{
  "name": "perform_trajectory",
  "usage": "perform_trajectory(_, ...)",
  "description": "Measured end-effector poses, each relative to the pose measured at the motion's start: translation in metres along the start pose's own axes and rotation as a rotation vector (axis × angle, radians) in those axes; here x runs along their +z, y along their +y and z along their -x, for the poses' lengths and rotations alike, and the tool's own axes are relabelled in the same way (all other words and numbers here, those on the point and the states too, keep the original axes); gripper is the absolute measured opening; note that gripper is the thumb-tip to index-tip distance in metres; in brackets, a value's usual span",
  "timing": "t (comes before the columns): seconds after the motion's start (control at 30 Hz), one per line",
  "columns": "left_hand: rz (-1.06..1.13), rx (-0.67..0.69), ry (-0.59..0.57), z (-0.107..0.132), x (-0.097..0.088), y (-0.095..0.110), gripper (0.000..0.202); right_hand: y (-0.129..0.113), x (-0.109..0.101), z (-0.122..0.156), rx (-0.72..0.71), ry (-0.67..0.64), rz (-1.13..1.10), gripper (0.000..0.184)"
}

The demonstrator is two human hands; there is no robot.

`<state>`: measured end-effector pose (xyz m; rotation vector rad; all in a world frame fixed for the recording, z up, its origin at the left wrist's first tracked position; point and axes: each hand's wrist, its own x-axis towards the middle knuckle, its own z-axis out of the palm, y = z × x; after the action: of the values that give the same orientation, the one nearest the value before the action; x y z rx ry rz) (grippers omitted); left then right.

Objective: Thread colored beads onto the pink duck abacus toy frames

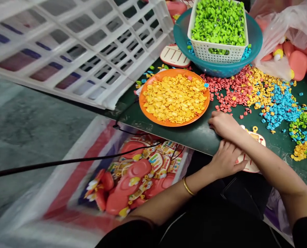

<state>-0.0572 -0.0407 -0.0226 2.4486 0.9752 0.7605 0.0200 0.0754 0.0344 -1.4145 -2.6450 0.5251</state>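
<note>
My right hand (224,124) is just above the dark green table, right of an orange plate (142,103) heaped with small yellow plastic pieces (175,98). Its fingers are curled in, and whatever they may hold is hidden. Under my right wrist, my left hand (227,158) has its fingers stretched out and its thumb apart. It touches or lies very near a cream toy panel (250,164) with red markings at the table edge. My right forearm covers part of that panel. A small yellow ring piece (255,129) shows at the panel's far end.
Loose red (231,89), yellow (262,88), blue (283,106) and green pieces (302,120) lie across the table (195,139). A teal basin (218,69) bears a white basket (205,51) of green pieces. A white crate (112,74) leans left; a cable (73,161) crosses above a lower box of red toys (132,182).
</note>
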Motion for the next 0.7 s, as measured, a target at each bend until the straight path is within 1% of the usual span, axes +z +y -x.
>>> perform_trajectory(0.03,0.012,0.016,0.002,0.001,-0.003,0.0,0.044,0.001,-0.002,-0.001,0.006,-0.027,0.016,0.015)
perform_trajectory(0.07,0.035,0.026,0.014,0.001,-0.007,-0.001,0.038,0.005,-0.006,0.003,0.014,-0.008,0.002,0.017)
perform_trajectory(0.1,0.061,0.022,0.046,0.002,-0.012,-0.003,0.03,0.012,-0.011,0.012,0.024,0.057,-0.042,0.016)
perform_trajectory(0.17,0.081,-0.06,0.156,0.004,-0.024,-0.014,0.021,0.03,-0.022,0.044,0.066,0.281,-0.173,0.012)
perform_trajectory(0.2,0.064,-0.133,0.215,0.004,-0.031,-0.021,0.021,0.039,-0.026,0.065,0.111,0.411,-0.243,0.015)
perform_trajectory(0.23,0.033,-0.199,0.239,0.003,-0.037,-0.03,0.024,0.047,-0.029,0.088,0.183,0.524,-0.282,0.017)
perform_trajectory(0.27,0.002,-0.228,0.22,0.001,-0.043,-0.039,0.028,0.053,-0.029,0.111,0.266,0.586,-0.299,0.018)
perform_trajectory(0.33,-0.034,-0.187,0.106,-0.008,-0.05,-0.057,0.027,0.059,-0.024,0.154,0.384,0.643,-0.328,0.02)
perform_trajectory(0.4,-0.047,-0.147,0.051,-0.025,-0.052,-0.068,0.023,0.057,-0.011,0.184,0.435,0.653,-0.338,0.02)
perform_trajectory(0.43,-0.052,-0.132,0.053,-0.036,-0.052,-0.07,0.023,0.055,-0.003,0.193,0.442,0.659,-0.331,0.019)
perform_trajectory(0.5,-0.054,-0.104,0.089,-0.065,-0.05,-0.067,0.023,0.051,0.012,0.2,0.439,0.682,-0.297,0.018)
perform_trajectory(0.57,-0.029,-0.054,0.112,-0.095,-0.047,-0.057,0.022,0.048,0.023,0.198,0.429,0.718,-0.266,0.019)
perform_trajectory(0.6,-0.008,-0.017,0.099,-0.108,-0.046,-0.049,0.025,0.048,0.027,0.195,0.424,0.737,-0.255,0.02)
perform_trajectory(0.67,0.016,0.079,0.047,-0.121,-0.041,-0.032,0.033,0.048,0.031,0.189,0.419,0.765,-0.234,0.021)
perform_trajectory(0.7,0.018,0.116,0.023,-0.12,-0.038,-0.023,0.035,0.049,0.032,0.187,0.419,0.771,-0.225,0.022)
